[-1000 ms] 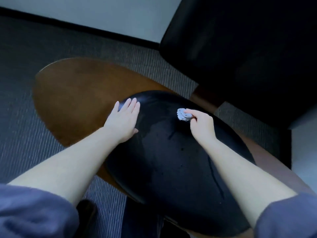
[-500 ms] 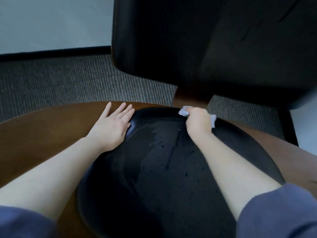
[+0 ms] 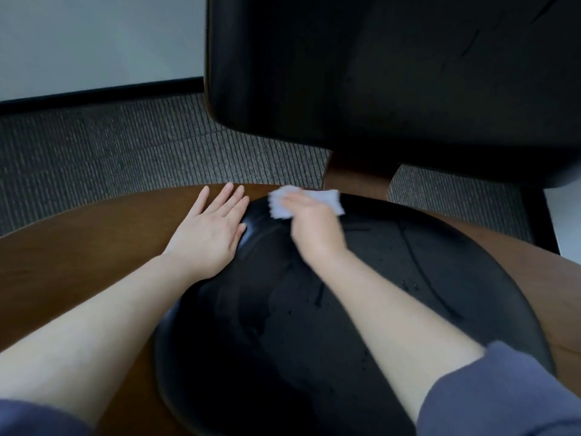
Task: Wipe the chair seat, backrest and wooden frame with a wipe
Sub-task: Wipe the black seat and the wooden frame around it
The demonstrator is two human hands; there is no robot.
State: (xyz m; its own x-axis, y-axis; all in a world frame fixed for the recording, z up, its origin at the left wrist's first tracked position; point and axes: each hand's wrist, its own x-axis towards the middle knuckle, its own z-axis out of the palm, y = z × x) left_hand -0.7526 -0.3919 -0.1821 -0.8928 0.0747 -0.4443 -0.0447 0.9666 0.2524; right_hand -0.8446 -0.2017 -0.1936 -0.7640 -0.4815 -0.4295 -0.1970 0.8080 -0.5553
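The backrest [image 3: 393, 73] fills the upper right, black and upright, joined by a wooden post to the frame [image 3: 78, 247], a broad brown shell that curves round the seat [image 3: 314, 357]. The seat is a domed black pad, shiny with wet streaks and droplets [image 3: 317, 297] down its middle. Grey ribbed carpet [image 3: 125, 146] shows behind the chair. The left hand [image 3: 210, 228] lies flat with fingers straight and spread, palm on the frame and its inner edge touching the rim of the seat, and it holds nothing. The right hand [image 3: 311, 228] is on the far edge of the seat, just below the post, and covers the middle of the white wipe [image 3: 278, 207], whose ends stick out on either side of it. That hand is blurred, so I cannot tell whether its fingers curl round the wipe or press it flat. The step in hand looks like wiping the back rim of the seat. To do it well, the wipe should stay spread under the whole palm, not bunched, and follow the curve of the rim in overlapping strokes, working into the seam where pad meets wood. The wet streaks want a drier pass so none dry as marks. The bracing hand should stay planted so the chair does not shift. Backrest and frame appear yet to be done.
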